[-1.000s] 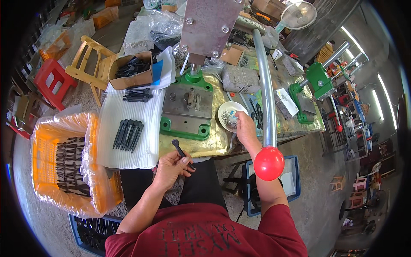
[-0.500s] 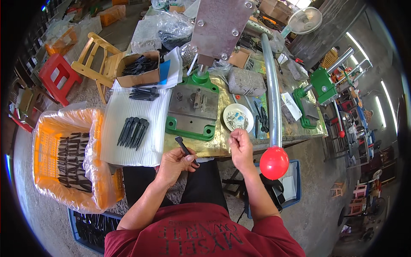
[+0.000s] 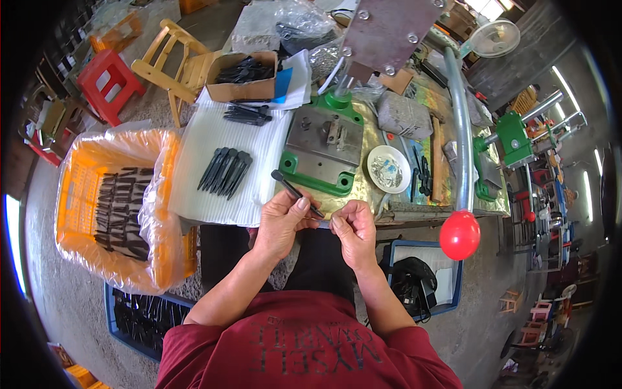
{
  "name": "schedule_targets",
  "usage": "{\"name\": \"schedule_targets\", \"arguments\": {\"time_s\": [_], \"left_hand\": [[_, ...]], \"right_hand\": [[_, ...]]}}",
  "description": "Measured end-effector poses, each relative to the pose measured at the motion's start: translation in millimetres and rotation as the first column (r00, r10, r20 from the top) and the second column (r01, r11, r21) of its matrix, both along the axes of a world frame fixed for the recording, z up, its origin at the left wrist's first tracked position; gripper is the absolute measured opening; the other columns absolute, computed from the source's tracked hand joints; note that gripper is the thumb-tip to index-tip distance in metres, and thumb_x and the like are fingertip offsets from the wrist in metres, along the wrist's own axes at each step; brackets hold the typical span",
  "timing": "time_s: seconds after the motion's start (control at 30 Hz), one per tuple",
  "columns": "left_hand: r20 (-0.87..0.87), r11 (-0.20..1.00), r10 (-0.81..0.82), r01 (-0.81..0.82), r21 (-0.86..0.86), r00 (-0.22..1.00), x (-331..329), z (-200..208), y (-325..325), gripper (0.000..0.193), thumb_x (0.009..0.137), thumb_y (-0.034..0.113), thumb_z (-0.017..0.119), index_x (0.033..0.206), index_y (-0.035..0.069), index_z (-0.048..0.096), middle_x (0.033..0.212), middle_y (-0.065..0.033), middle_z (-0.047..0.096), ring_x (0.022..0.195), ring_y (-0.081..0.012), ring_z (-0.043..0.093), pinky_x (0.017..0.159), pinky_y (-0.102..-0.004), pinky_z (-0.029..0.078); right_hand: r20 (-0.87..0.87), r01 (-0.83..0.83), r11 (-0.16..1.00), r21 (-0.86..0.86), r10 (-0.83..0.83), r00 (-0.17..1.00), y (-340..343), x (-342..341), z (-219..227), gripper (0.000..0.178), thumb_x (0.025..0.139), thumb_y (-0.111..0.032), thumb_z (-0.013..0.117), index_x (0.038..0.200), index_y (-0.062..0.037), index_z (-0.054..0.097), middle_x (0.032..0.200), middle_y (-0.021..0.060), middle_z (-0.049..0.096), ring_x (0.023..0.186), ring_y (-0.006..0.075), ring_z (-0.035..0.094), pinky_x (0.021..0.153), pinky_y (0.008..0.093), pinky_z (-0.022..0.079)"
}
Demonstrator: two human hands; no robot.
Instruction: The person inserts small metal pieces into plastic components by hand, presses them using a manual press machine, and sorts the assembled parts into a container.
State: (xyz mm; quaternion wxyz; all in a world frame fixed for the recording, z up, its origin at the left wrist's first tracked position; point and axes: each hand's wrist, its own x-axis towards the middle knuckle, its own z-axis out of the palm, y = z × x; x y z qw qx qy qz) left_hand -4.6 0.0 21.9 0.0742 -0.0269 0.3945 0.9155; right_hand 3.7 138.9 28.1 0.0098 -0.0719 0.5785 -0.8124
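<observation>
My left hand [image 3: 280,225] is closed around a slim black rod [image 3: 289,185] with a wider head. The head points up and left toward the press, and the thin end comes out toward my right hand. My right hand [image 3: 355,235] is pinched close to that end. Anything between its fingertips is too small to make out. Just ahead stands a green hand press [image 3: 299,176] with a steel plate. To its right, a white dish [image 3: 370,178] holds small shiny bits. Similar black rods [image 3: 225,170] lie in a row on white foam sheet [image 3: 188,194] to the left.
An orange crate [image 3: 78,214] lined with plastic and filled with black rods stands at left. The lever's red ball [image 3: 460,235] hangs at right, near my right arm. A cardboard box [image 3: 241,91] of black parts sits behind the foam. Blue trays [image 3: 453,305] lie below.
My right hand has come from beside the dish down to the rod's thin end. The left hand still grips the rod. The whole view has shifted, with the bench now further right.
</observation>
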Motion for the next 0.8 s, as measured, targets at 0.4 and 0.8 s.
{"name": "schedule_targets", "arguments": {"time_s": [0.4, 0.8], "left_hand": [[0.012, 0.995, -0.013, 0.011, 0.098, 1.000, 5.0, -1.7, -2.8, 0.010, 0.083, 0.014, 0.050, 0.089, 0.005, 0.051, 0.082, -0.0053, 0.056, 0.069, -0.0134, 0.055, 0.061, -0.0252, 0.049], [-0.068, 0.997, 0.016, -0.021, -0.072, 0.998, 7.3, -9.4, 1.4, 0.010, 0.082, 0.015, 0.052, 0.087, 0.007, 0.052, 0.080, -0.0045, 0.058, 0.065, -0.0099, 0.051, 0.051, -0.0192, 0.041]], "right_hand": [[0.044, -0.082, 0.995, -0.058, 0.085, 0.995, -9.9, 4.3, -1.6, 0.019, 0.079, -0.002, 0.052, 0.092, -0.0054, 0.038, 0.076, 0.0010, 0.046, 0.067, 0.0077, 0.046, 0.060, 0.0188, 0.038], [0.033, -0.055, 0.997, -0.054, 0.057, 0.998, -9.6, 6.9, -10.6, 0.021, 0.079, -0.002, 0.053, 0.092, -0.0057, 0.038, 0.074, 0.0003, 0.045, 0.065, 0.0065, 0.044, 0.059, 0.0186, 0.038]]}}
